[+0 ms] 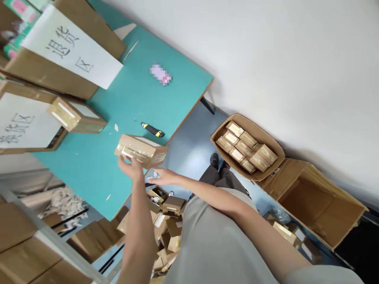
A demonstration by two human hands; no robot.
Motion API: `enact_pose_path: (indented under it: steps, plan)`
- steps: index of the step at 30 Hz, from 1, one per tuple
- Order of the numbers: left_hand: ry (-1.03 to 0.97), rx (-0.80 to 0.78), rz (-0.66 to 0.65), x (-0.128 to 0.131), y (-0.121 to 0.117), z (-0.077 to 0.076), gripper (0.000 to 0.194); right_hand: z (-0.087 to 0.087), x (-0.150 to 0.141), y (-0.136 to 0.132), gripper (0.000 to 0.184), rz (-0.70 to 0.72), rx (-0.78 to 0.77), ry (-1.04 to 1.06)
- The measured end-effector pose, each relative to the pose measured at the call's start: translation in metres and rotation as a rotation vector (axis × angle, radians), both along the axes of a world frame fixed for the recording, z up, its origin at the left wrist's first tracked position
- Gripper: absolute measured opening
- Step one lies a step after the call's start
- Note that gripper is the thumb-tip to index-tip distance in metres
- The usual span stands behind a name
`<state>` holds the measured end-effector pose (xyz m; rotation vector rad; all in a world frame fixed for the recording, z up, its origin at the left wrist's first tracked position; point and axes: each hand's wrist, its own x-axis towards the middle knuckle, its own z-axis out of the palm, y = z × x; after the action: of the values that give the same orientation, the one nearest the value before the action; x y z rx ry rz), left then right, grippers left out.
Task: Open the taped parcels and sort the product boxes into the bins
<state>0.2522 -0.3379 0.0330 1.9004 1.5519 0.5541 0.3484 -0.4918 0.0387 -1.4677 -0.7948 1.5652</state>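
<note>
A small brown cardboard box (141, 150) with clear tape on it sits at the near edge of the teal table (133, 90). My left hand (130, 163) grips the box's near end, fingers closed around it. My right hand (162, 176) is just below the box, off the table edge. Its fingers are pinched on a small white scrap (151, 178) that I cannot identify. A black and yellow utility knife (152, 130) lies on the table just beyond the box.
A second small box (75, 115) lies to the left. Big cartons with paper signs (71, 49) stand behind it. On the floor are a carton of several small boxes (247, 146), an empty open carton (315, 203) and a heap of opened boxes (166, 223).
</note>
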Motion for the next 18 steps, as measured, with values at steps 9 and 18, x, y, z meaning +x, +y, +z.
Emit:
enact_pose_path:
  steps: [9, 18]
  plan:
    - [0.028, -0.046, -0.609, 0.21, -0.17, -0.039, 0.021, -0.031, 0.157, -0.13, 0.022, -0.238, -0.23, -0.297]
    - [-0.141, -0.113, -1.305, 0.404, -0.274, 0.013, 0.031, -0.005, 0.347, -0.306, 0.02, -0.604, -0.462, -0.693]
